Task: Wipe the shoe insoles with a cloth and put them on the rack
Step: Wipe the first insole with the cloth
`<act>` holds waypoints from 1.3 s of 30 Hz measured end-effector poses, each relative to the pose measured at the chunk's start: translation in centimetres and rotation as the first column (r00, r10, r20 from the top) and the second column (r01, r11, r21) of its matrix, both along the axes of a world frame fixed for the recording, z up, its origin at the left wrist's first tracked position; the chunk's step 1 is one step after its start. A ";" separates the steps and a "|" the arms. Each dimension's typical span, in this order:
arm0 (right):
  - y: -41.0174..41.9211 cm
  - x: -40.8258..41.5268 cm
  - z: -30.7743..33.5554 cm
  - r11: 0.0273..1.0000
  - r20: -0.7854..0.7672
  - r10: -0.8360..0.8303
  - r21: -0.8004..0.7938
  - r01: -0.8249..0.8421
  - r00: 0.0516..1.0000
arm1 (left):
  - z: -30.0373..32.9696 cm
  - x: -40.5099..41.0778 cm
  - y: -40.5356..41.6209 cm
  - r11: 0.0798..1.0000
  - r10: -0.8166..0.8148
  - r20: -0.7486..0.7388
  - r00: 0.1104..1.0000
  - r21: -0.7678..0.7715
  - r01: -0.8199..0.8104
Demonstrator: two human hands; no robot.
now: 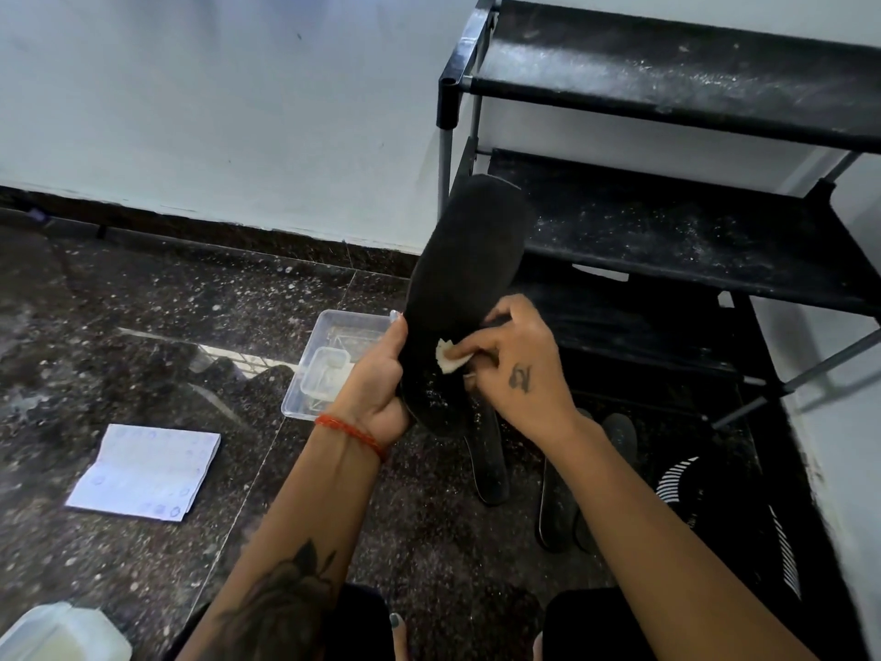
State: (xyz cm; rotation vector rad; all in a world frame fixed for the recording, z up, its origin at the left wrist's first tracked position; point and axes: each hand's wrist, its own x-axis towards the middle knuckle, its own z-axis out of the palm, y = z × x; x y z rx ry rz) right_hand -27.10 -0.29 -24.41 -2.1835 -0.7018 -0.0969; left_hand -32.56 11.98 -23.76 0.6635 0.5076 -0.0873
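Insole [465, 279] held up over the floor [143, 326], toe end raised toward the rack [667, 231], heel end low. Left hand [381, 388] gripping the heel end from the left edge — fingers curled round behind it, thumb along the near edge. Right hand [519, 369] pinching a small white cloth [449, 359] against the dark face of the insole, fingertips bunched on it. Red thread band [353, 434] on the left wrist. More insoles [558, 498] flat on the floor below the hands, just in front of the rack's lowest shelf. Clear tray [329, 369] on the floor behind the left hand, a smaller clear box inside it. Folded paper [148, 472] lying well to the left. White container [62, 634] at the bottom left corner.
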 end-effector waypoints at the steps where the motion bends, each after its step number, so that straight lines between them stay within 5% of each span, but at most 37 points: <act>1: 0.1 0.0 0.0 0.998 0.024 -0.046 0.041 0.045 0.999 | -0.1 0.0 0.0 1.000 0.006 -0.004 1.000 -0.004 -0.006; 7: 0.4 -0.2 0.7 0.968 0.108 -0.175 0.198 0.152 0.979 | -0.2 0.0 0.1 0.999 0.001 -0.028 1.000 -0.039 -0.003; 11: 2.1 -0.9 -0.4 0.997 0.165 0.000 0.074 -0.012 0.986 | -0.2 0.0 -0.2 0.999 0.004 -0.051 0.999 -0.043 -0.006; 17: 1.2 -1.3 1.0 0.944 -0.006 0.330 0.000 -0.330 0.944 | -0.4 0.1 0.3 0.997 0.037 -0.069 0.997 -0.070 -0.042; 19: 0.4 -0.8 1.1 0.959 -0.042 0.281 -0.031 -0.282 0.959 | -0.2 0.2 0.1 0.997 0.059 -0.073 0.996 -0.041 -0.062; 24: 0.4 -0.1 0.5 0.997 0.140 -0.041 0.064 0.032 0.989 | -0.1 0.1 0.0 0.998 0.055 -0.089 0.994 -0.017 -0.057; 33: 1.2 -1.8 0.8 0.938 -0.003 0.347 -0.027 -0.347 0.938 | -0.3 0.0 0.7 0.998 0.064 -0.134 0.989 -0.005 -0.065; 39: 0.1 -0.6 1.1 0.997 0.180 -0.044 0.068 0.032 0.983 | 0.1 0.2 0.2 0.996 0.078 -0.103 0.992 0.049 -0.073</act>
